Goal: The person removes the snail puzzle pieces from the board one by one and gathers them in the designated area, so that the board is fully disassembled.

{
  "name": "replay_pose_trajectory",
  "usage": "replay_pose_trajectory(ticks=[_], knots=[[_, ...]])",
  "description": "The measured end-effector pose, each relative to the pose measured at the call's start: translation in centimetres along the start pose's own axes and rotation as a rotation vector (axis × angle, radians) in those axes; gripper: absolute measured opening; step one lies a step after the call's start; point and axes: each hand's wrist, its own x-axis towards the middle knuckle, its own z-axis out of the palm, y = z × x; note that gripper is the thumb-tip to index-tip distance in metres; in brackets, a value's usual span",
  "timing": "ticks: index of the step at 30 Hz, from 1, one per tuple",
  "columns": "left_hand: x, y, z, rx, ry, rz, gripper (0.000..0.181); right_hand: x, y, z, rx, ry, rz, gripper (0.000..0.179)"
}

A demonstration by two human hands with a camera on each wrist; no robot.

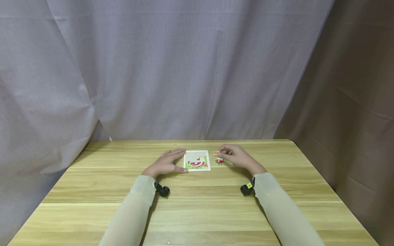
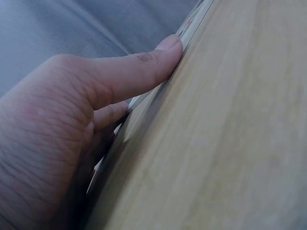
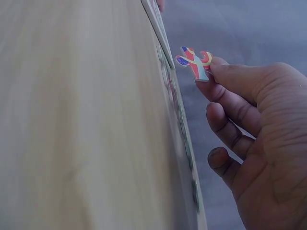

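Note:
A small square puzzle tray [image 1: 210, 160] with a white rim lies on the table, its near part filled with colourful pieces and its far part bare grey. My left hand [image 1: 166, 163] rests at the tray's left side, fingers extended along the far left corner and thumb on the near edge. In the left wrist view, the straight thumb [image 2: 144, 67] touches the tray's edge. My right hand [image 1: 238, 158] pinches a red, blue and yellow puzzle piece [image 3: 195, 63] between thumb and index finger, held above the table. Its other fingers are loosely curled.
Several loose puzzle pieces [image 1: 219, 161] lie just right of the tray, partly under my right hand. The wooden table [image 1: 203, 212] ends at the back against a grey curtain [image 1: 184, 68]. A brown curtain [image 1: 354, 119] hangs along the right side.

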Motion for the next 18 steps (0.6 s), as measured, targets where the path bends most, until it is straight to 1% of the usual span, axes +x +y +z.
replay_pose_trajectory(ticks=[4,6,9,12,16,18], knots=[[0.0,0.0,0.0,-0.005,0.003,0.002,0.102,-1.1,0.9,-0.9,0.012,0.010,0.030,0.023],[0.0,-0.1,0.1,-0.003,0.001,0.001,0.103,-1.5,1.4,-1.3,0.013,0.011,0.032,0.022],[0.2,-0.3,0.3,0.002,-0.012,-0.013,0.105,-2.1,2.1,-1.7,0.005,0.009,0.046,0.017],[0.2,-0.3,0.3,0.010,-0.012,-0.010,0.105,-2.4,2.6,-1.8,-0.015,0.020,0.053,0.011],[0.2,-0.1,0.1,0.008,0.000,0.010,0.103,-2.5,2.9,-1.8,-0.041,0.028,0.022,0.006],[0.2,-0.1,0.0,0.003,-0.003,0.007,0.103,-2.5,3.0,-1.8,-0.061,0.024,0.002,0.005]])
